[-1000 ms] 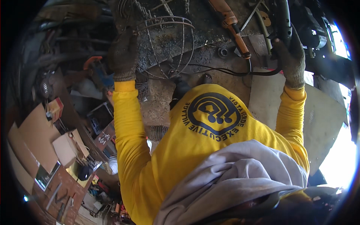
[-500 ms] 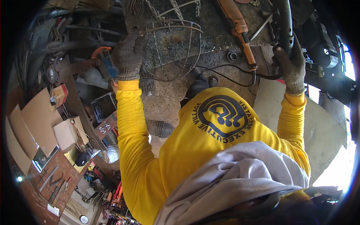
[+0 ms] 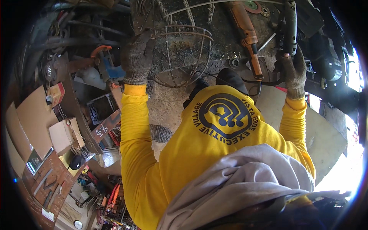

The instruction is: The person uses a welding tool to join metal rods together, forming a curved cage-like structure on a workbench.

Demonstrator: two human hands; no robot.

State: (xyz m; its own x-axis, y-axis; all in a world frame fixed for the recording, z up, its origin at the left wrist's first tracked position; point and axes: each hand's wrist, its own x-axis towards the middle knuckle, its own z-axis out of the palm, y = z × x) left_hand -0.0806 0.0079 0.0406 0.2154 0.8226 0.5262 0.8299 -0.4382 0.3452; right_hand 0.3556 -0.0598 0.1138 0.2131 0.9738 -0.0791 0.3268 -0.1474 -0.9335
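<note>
My left hand (image 3: 137, 57), in a dark grey knit glove, is closed at the left end of a round wire frame (image 3: 180, 33) of rings and thin bars. The frame leans at the near edge of a dark metal workbench (image 3: 224, 40), partly below its top. My right hand (image 3: 294, 73), gloved too, is wrapped round the lower end of a grey tubular tool (image 3: 290, 28) with holes along its side. The tool's far end is cut off by the top of the view. Between my hands, an orange power tool (image 3: 245, 32) lies on the bench, its tail over the near edge.
Chains (image 3: 188, 15) and a reddish disc (image 3: 252, 6) lie on the bench. A black cable (image 3: 249, 92) loops below its edge near my dark shoes (image 3: 231, 78). A blue vise (image 3: 111, 68) stands left. Cardboard boxes (image 3: 63, 136) and a brown table (image 3: 57, 180) are further left.
The view has shifted slightly. My left hand and the wire frame sit a little further right, and my right hand slightly lower. A second dark shoe now shows below the bench edge.
</note>
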